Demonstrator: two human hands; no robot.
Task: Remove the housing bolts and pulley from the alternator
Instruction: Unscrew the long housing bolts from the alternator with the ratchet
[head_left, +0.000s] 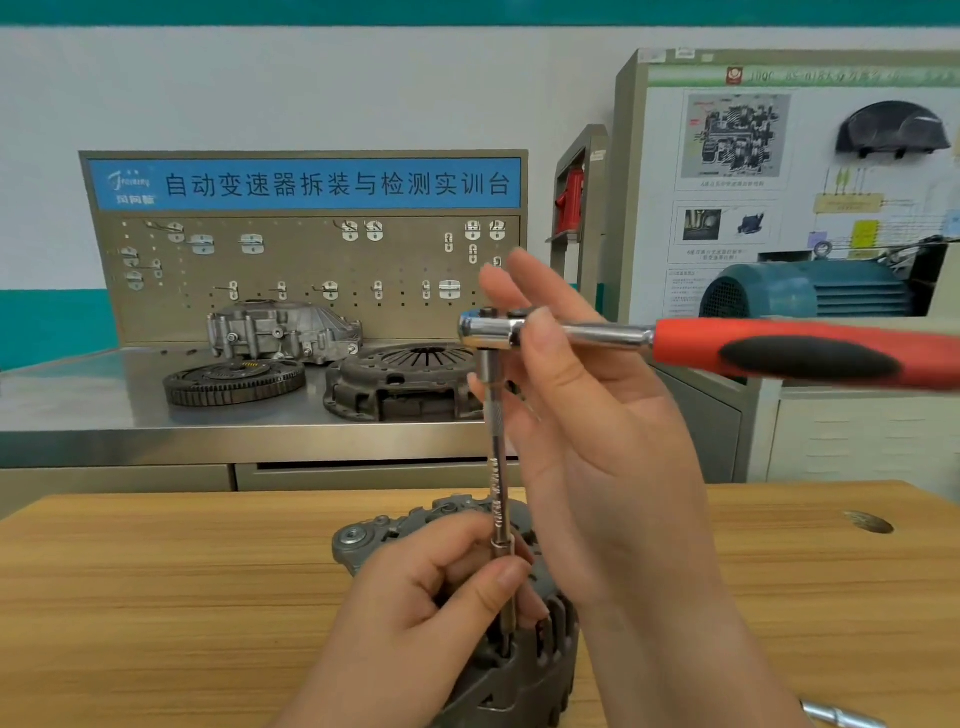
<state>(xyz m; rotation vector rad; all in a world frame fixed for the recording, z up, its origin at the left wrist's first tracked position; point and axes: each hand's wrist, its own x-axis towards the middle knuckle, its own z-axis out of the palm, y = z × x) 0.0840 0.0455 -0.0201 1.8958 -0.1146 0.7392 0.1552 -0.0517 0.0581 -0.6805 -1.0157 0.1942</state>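
Observation:
A grey alternator (524, 670) stands on the wooden table (156, 597) at the bottom centre, partly covered by my hands. A ratchet wrench (779, 348) with a red and black handle points right, and its long chrome extension bar (497, 467) runs straight down into the top of the alternator. My left hand (431, 613) pinches the lower end of the extension bar between thumb and fingers. My right hand (582, 415) is up at the ratchet head, fingers mostly straight, thumb and fingertips touching the head. The bolt under the socket is hidden.
A chrome tool end (841, 719) lies at the table's bottom right. Behind the table stands a steel bench (78, 395) with a flywheel (234, 382), a clutch cover (405, 382) and a gearbox housing (280, 330). A teal motor (810, 291) and display board stand at right.

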